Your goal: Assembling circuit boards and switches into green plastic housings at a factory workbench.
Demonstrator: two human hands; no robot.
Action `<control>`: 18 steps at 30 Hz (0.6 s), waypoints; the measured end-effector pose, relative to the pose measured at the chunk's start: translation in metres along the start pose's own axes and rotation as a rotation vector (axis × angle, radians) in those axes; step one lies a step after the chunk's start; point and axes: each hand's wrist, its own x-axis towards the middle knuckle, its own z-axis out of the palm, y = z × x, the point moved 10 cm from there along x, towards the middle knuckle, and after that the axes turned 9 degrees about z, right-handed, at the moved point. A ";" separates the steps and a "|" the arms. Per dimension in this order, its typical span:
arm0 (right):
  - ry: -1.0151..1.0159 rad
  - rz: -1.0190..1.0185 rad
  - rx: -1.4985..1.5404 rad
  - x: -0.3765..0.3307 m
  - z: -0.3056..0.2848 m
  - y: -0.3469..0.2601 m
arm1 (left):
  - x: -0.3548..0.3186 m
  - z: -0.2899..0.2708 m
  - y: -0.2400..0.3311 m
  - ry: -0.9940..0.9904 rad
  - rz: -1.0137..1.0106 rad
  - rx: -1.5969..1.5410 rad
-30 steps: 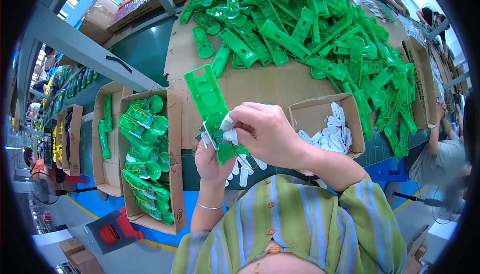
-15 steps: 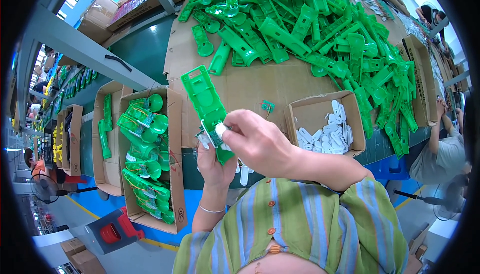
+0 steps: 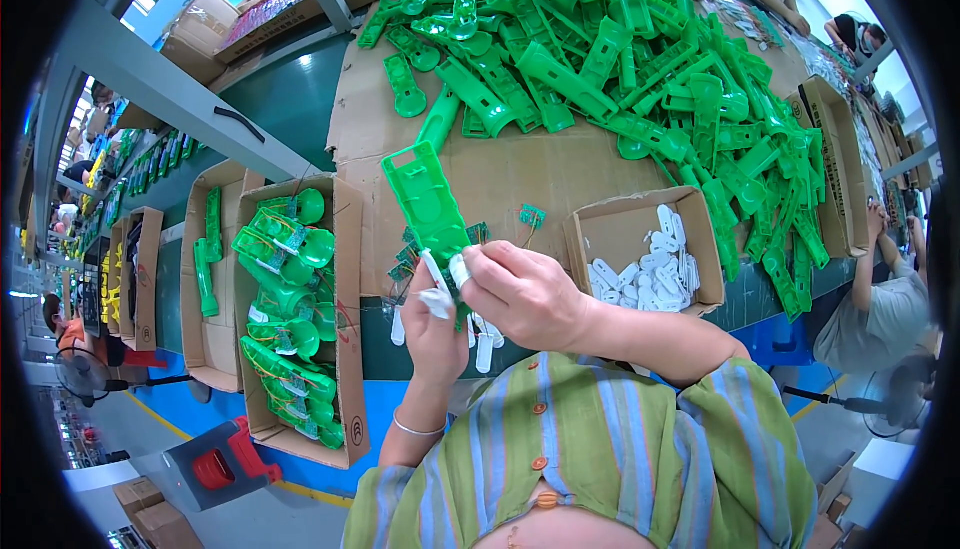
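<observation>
Upright in front of me is a green plastic shell [image 3: 425, 189], hollow side facing me. My left hand [image 3: 437, 344] is closed round its lower end, with white wrapping at the thumb tip. My right hand [image 3: 530, 297] is closed against the shell's lower right edge, a white wrap on one digit; its fingers hide what lies under them. A thin white piece [image 3: 429, 267] stands along the shell's lower left edge. Small green circuit boards [image 3: 404, 255] with wires lie behind the shell, and another board [image 3: 532, 217] rests on the cardboard [image 3: 490, 184].
Loose green shells [image 3: 600, 74] are heaped at the back. To the right stands a carton [image 3: 645, 199] of white oval pieces [image 3: 660, 269]. At left, a carton [image 3: 350, 249] holds green shells with wired boards, beside another carton [image 3: 212, 354]. A metal post [image 3: 190, 89] slants across the left.
The shell has come slightly right and down and is turned more upright. Both hands have shifted with it, the right one a little right and down. Boards behind the shell have come into view.
</observation>
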 end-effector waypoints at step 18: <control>-0.172 0.783 1.182 -0.035 0.031 0.068 | 0.003 0.017 0.027 -0.085 0.188 0.365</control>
